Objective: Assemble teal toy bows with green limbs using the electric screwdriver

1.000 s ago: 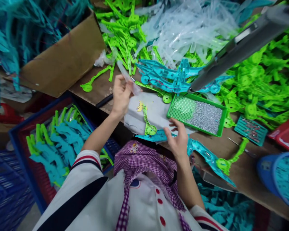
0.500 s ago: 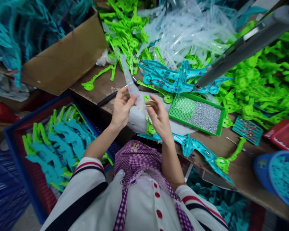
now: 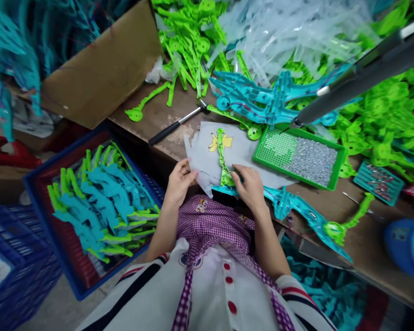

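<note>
Fingers of the left hand [image 3: 178, 180] pinch the near edge of a thin clear sleeve [image 3: 207, 158] lying on the desk [image 3: 158, 117], while the right hand [image 3: 250, 184] presses a green arm [image 3: 222, 156] just ahead onto a teal frame [image 3: 286, 207]; light, stiff, probably brittle plastic, best gripped at the round hub.

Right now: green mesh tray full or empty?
Partly filled. The green tray holds a silvery heap of small parts on its right side; the left side shows bare mesh.

Both hands [image 3: 215, 184] have dropped from mid-air onto the white sheet [image 3: 207, 158]
</note>
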`<action>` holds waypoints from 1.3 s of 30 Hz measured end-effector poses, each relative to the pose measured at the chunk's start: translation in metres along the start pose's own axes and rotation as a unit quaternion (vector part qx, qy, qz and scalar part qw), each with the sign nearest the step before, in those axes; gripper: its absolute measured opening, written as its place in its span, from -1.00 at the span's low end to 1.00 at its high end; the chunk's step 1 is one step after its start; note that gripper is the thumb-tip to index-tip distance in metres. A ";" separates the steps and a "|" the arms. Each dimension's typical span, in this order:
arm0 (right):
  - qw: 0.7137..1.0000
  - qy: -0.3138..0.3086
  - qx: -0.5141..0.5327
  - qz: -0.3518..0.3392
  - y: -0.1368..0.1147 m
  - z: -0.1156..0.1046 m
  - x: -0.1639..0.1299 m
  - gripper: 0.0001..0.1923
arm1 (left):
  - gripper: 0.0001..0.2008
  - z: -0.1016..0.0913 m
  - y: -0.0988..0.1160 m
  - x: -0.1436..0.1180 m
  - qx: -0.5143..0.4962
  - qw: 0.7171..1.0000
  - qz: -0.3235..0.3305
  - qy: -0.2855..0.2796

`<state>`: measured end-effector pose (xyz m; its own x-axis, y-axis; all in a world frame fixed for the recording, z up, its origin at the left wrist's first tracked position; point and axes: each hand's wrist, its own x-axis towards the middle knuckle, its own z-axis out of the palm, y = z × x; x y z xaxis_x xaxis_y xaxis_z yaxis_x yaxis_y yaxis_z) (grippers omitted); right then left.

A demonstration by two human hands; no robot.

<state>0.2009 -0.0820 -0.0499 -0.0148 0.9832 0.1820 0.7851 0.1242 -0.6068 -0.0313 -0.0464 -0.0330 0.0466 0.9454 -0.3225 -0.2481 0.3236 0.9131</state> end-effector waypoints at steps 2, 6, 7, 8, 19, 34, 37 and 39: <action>1.000 -0.002 -0.025 -0.008 0.000 0.001 0.001 -0.56 | -0.43 0.009 -0.001 0.023 0.012 1.000 0.009 -0.003; 0.999 -0.009 -0.043 -0.012 -0.001 0.000 0.001 -0.59 | -0.46 0.031 -0.003 0.057 0.033 0.998 -0.024 -0.049; 0.999 -0.013 -0.045 -0.011 -0.001 0.000 0.001 -0.59 | -0.48 0.035 -0.003 0.061 0.034 0.997 -0.035 -0.060; 0.999 -0.017 -0.046 -0.010 -0.002 -0.001 0.001 -0.59 | -0.49 0.039 -0.004 0.064 0.038 0.996 -0.043 -0.068; 0.997 -0.031 -0.063 -0.012 -0.004 -0.003 0.002 -0.59 | -0.52 0.046 -0.011 0.068 0.141 0.983 -0.063 -0.104; 0.992 -0.043 -0.115 -0.040 -0.004 -0.001 0.003 -0.62 | -0.21 0.028 0.011 0.095 0.343 0.896 0.029 -0.279; 0.991 -0.050 -0.121 -0.036 -0.004 -0.001 0.003 -0.61 | -0.17 0.026 0.006 0.095 0.295 0.915 0.022 -0.273; 0.989 -0.057 -0.131 -0.043 -0.005 -0.002 0.004 -0.59 | -0.17 0.025 0.002 0.096 0.271 0.923 0.015 -0.271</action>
<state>0.1980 -0.0790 -0.0451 -0.1469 0.9809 0.1273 0.9111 0.1843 -0.3687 -0.0033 0.0461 -0.0555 0.5617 0.7864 -0.2570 0.2572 0.1293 0.9577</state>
